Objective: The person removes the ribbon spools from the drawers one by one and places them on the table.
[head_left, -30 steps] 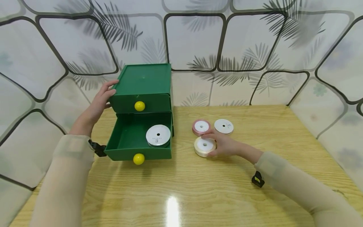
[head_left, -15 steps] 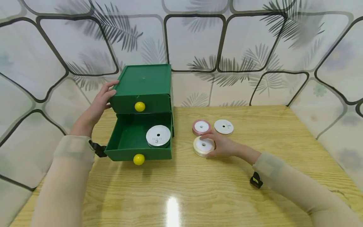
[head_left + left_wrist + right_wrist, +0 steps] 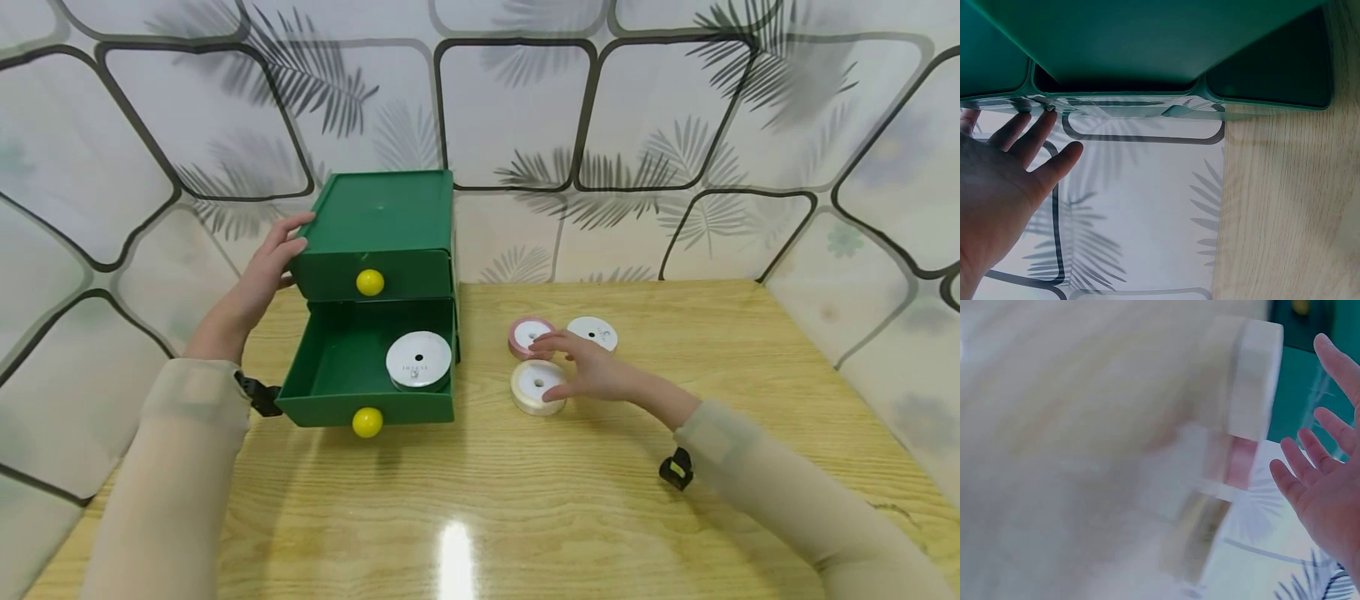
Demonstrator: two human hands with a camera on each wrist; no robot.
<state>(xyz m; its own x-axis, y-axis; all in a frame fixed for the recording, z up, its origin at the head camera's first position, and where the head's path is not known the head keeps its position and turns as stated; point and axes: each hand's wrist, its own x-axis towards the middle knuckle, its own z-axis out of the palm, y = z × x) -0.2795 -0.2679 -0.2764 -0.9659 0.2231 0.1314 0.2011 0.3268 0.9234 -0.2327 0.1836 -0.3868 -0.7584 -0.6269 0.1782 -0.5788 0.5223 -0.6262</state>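
My left hand (image 3: 258, 279) rests with extended fingers against the left side of a green drawer cabinet (image 3: 378, 212). In the left wrist view its fingertips touch the cabinet's clear side edge. The lower drawer (image 3: 337, 408) is pulled out and holds a white ribbon spool (image 3: 418, 360). My right hand (image 3: 592, 371) hovers over a cream ribbon spool (image 3: 534, 400), thumb and fingers spread apart and gripping nothing. Just behind lie a pink ribbon spool (image 3: 519, 343), partly behind my fingers, and a white-topped spool (image 3: 592, 329). The right wrist view shows the right hand's fingers (image 3: 1319, 453) spread beside the spools.
The upper drawer with its yellow knob (image 3: 370, 282) is closed. Another yellow knob (image 3: 367, 422) sticks out from the lower drawer. A wooden table (image 3: 600, 500) carries everything, and patterned walls (image 3: 517, 117) stand at the back and both sides.
The cream spool has shifted slightly left. My right hand has let go of it and lifted, with its fingers now over the pink spool's edge. The left hand stays put.
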